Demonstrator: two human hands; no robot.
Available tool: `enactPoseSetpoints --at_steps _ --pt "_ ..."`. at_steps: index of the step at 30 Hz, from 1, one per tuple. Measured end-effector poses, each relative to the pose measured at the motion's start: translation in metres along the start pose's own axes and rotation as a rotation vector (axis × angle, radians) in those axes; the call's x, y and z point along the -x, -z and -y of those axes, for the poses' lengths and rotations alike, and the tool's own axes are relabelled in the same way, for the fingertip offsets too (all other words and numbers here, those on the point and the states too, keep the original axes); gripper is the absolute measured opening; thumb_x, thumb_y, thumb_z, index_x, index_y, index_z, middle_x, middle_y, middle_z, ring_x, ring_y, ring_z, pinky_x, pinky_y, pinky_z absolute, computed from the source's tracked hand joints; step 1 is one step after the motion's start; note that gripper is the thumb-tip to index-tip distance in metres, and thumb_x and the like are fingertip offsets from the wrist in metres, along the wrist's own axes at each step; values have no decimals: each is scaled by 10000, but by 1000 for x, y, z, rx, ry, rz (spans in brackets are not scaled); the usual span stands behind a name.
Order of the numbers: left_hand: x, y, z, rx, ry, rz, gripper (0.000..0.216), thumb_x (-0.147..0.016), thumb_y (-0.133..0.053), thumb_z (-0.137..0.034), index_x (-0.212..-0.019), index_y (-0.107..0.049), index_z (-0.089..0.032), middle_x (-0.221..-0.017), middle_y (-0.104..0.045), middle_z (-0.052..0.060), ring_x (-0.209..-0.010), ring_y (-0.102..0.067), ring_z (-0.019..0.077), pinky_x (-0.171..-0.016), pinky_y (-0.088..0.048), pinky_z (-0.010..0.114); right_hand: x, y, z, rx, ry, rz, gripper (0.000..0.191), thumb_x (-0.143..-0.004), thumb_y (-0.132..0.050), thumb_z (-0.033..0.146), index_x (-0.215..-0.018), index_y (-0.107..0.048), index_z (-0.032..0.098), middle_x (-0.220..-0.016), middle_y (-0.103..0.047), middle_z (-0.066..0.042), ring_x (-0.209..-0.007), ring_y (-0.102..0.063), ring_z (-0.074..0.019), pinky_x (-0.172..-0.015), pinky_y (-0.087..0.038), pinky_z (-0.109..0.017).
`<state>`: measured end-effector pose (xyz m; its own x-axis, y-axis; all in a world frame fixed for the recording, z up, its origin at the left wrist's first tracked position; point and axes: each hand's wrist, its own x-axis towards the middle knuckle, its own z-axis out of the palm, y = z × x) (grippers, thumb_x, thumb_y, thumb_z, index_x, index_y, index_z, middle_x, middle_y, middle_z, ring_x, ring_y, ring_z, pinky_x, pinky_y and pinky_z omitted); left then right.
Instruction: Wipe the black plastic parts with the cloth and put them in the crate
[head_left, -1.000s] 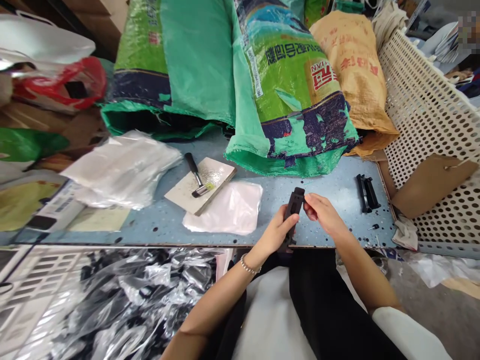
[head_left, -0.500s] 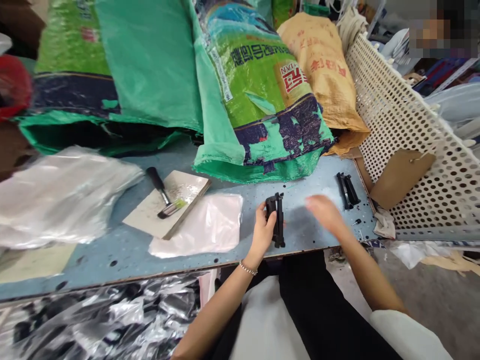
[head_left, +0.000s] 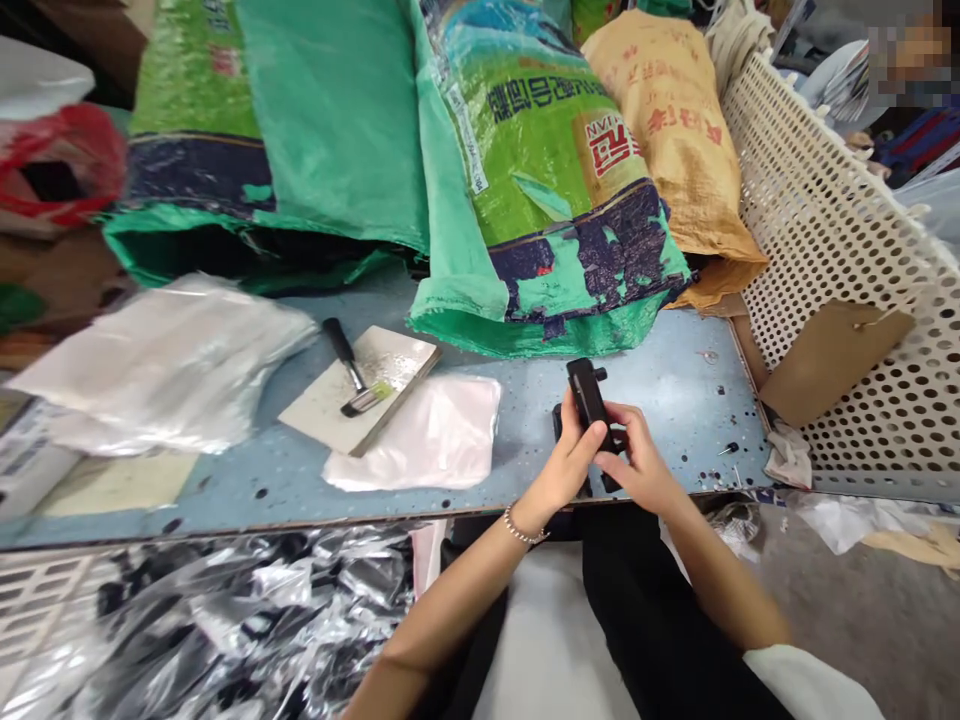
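My left hand (head_left: 568, 462) is closed around a long black plastic part (head_left: 589, 392), tilted, with a short peg sticking out on its right near the top. My right hand (head_left: 637, 462) meets it from the right, fingers and thumb closed on the lower right side of the black plastic part. Another black piece (head_left: 557, 424) shows just left of my left fingers; most of it is hidden, and I cannot tell whether it is held or lies on the table. Both hands are over the front edge of the blue table (head_left: 525, 440).
Left of my hands are clear plastic bags (head_left: 442, 440), a board (head_left: 322, 420) and a brush (head_left: 346, 362). Open woven sacks (head_left: 570, 200) stand behind. A perforated white crate (head_left: 847, 200) borders the right side. A small black pin (head_left: 729, 448) lies near the right edge.
My right hand has come left to join my left hand at the black part. The black pieces that lay at the table's right side are gone from there. The view has shifted slightly.
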<state>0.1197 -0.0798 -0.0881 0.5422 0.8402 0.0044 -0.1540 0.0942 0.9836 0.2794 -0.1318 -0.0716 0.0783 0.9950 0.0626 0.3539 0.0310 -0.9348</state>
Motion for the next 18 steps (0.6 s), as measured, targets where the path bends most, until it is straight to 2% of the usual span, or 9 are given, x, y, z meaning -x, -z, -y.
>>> enactPoseSetpoints --at_steps 1,3,6,10,13,16,18 --pt "2 2 -9 45 27 38 790 -1001 -505 -523 -1633 -114 -255 -1562 -439 149 -1362 -530 290 -1138 -457 456 -2 -3 9 25 33 27 473 -961 -571 581 -1323 -557 276 -1313 -579 -120 -1225 -543 -285 -1036 -481 -465" --pt "9 9 -23 69 83 81 820 -985 -534 -535 -1641 -127 -258 -1475 -522 147 -1176 -640 269 -1007 -547 418 -11 1 21 86 63 -3 407 -1012 -448 606 -1162 -605 263 -1131 -614 -101 -1118 -562 -273 -1004 -474 -459" --pt "20 16 -33 71 129 59 809 -1003 -465 -567 -1653 -89 -265 -1375 -587 141 -959 -681 220 -840 -594 366 -28 11 32 157 76 -41 417 -1029 -386 618 -978 -568 246 -921 -577 -46 -859 -559 -214 -835 -479 -379" --pt "28 16 -35 20 108 1 813 -988 -475 -590 -1652 -114 -292 -1468 -521 130 -879 -662 189 -798 -600 343 -39 3 40 142 47 51 440 -1022 -408 628 -848 -520 240 -762 -523 6 -702 -503 -166 -683 -417 -309" --pt "30 16 -37 -50 85 -38 795 -991 -492 -550 -1651 -138 -284 -1528 -465 132 -862 -649 177 -821 -601 349 -42 -5 40 4 -40 85 499 -1002 -419 667 -753 -474 238 -682 -472 22 -632 -463 -149 -612 -393 -290" --pt "30 24 -40 -40 76 -47 772 -997 -503 -504 -1649 -157 -276 -1475 -517 137 -848 -657 184 -787 -611 363 -47 2 39 -65 -94 186 531 -995 -396 693 -736 -469 236 -653 -462 29 -586 -443 -138 -562 -372 -279" --pt "27 31 -40 13 104 -39 769 -993 -513 -507 -1646 -173 -285 -1402 -575 127 -812 -670 191 -731 -620 368 -50 14 41 46 -56 215 502 -988 -428 686 -804 -527 229 -695 -512 22 -624 -479 -142 -601 -396 -280"
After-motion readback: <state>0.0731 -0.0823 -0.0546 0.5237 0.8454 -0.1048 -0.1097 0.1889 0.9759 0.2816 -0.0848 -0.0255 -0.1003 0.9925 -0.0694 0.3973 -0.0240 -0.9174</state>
